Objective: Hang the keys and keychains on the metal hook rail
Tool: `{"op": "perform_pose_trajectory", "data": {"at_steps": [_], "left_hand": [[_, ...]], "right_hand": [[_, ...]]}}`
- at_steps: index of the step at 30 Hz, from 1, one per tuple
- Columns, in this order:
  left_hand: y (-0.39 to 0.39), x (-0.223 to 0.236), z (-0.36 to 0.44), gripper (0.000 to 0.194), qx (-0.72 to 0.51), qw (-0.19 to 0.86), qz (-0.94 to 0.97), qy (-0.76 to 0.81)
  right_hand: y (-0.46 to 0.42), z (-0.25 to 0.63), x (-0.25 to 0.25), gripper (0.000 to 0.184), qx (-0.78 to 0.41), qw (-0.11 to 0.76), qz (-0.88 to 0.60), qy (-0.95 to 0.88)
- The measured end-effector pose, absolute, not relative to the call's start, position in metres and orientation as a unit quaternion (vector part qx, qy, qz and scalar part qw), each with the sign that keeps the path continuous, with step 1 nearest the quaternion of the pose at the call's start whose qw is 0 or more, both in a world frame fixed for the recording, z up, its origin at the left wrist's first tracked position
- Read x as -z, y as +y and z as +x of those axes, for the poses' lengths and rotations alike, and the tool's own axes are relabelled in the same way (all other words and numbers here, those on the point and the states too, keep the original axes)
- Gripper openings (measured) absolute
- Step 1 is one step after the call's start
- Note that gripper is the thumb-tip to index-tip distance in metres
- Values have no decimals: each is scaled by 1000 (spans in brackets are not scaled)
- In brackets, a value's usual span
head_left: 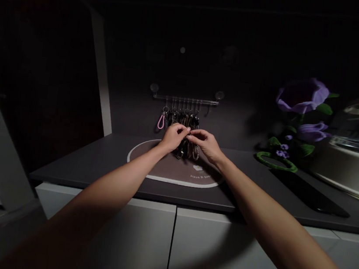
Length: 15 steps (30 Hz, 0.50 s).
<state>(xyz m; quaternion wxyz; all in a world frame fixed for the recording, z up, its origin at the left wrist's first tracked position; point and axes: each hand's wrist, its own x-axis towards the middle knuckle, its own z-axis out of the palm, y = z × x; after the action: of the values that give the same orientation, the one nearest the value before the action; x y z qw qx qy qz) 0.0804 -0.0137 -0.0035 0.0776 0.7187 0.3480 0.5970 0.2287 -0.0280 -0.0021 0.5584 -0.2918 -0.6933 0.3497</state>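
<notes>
My left hand [174, 137] and my right hand [207, 145] meet in front of a clear hook rail [185, 100] on the dark wall. Both have thumb and fingers pinched together around the top of a keychain [194, 153] with a braided loop. Dark cords and small metal parts dangle between and below the hands, over a brown mat [162, 167] with a white rim. Just behind the fingers, several key rings and keychains hang from the rail's hooks. A pink loop keychain [161, 121] hangs at the left end. My fingers partly hide the hanging bunch.
The dark countertop [96, 163] runs above white cabinet doors [140, 231]. To the right are purple artificial flowers [303, 98] with a green ring base, a flat black phone-like slab [310, 193] and a large pale domed appliance [357, 162]. A panel [100, 67] borders the left.
</notes>
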Motion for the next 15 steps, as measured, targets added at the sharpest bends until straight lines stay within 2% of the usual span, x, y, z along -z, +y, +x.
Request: {"op": "perform_pose_trajectory", "data": {"at_steps": [9,15], "left_hand": [[-12,4,80,24,-609,161,705,327],[-11,4,82,24,-626,160,699,306]], "right_hand": [[-21,229,7,29,-353,536,-297,-708],[-23,229,8,28,-317,564,-300,-701]]}}
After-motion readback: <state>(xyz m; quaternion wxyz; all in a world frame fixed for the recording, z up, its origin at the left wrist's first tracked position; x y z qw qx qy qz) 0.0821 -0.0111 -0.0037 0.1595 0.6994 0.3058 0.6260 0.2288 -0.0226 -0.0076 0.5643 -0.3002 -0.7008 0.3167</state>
